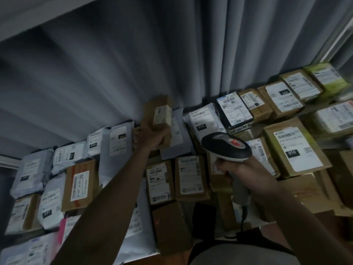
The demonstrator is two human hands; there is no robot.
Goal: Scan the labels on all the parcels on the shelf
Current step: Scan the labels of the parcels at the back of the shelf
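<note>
two hands are showing, the left hand [150,137] and the right hand [242,174]; one scanner [226,147] is showing; one small box [162,119] is lifted; parcels [191,176] are lying by the dozens (too blurred for counting).

A small brown cardboard parcel [159,119] stands tilted, its white label [162,116] facing up. It is raised above the labelled boxes and mailers [189,176] packed side by side.

Small box [161,119] gripped in left fingers [136,135], raised above rows of parcels [189,178] before a curtain [114,73]. Scanner [227,146] in right fingers [222,169], right of that box, over parcels below.
</note>
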